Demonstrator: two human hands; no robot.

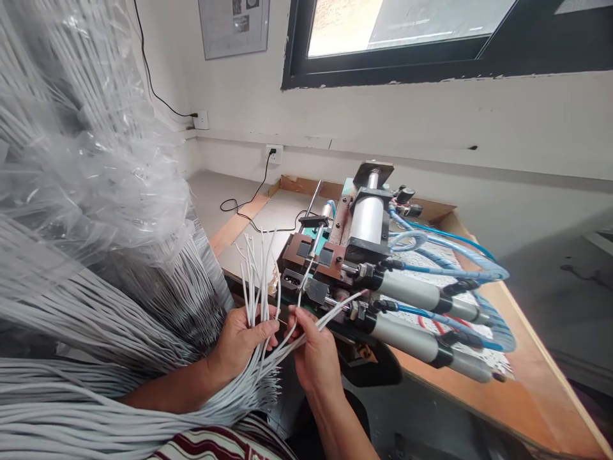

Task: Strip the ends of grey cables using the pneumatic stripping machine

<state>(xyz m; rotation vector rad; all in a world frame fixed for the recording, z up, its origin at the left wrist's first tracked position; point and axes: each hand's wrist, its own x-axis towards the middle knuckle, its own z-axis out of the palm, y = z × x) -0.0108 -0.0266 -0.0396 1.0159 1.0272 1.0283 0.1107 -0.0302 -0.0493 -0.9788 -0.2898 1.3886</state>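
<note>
My left hand (244,342) is closed around a small bunch of white cables (262,281), whose ends stick up above the fingers. My right hand (316,351) pinches one cable (300,295) that runs up into the jaws of a pneumatic wire-stripping machine (316,255). Other cables pass through the right palm, and their ends point right, in front of the machine's lower cylinder (407,335). A thick bundle of grey-white cables (119,425) lies over my lap and left forearm.
Large bundles of cables wrapped in clear plastic (100,179) hang at the left. The machine stands on a wooden-edged table (541,396), with blue air hoses (460,255) at its right. A black power cord (253,220) runs to a wall socket (274,154). A window (412,32) is above.
</note>
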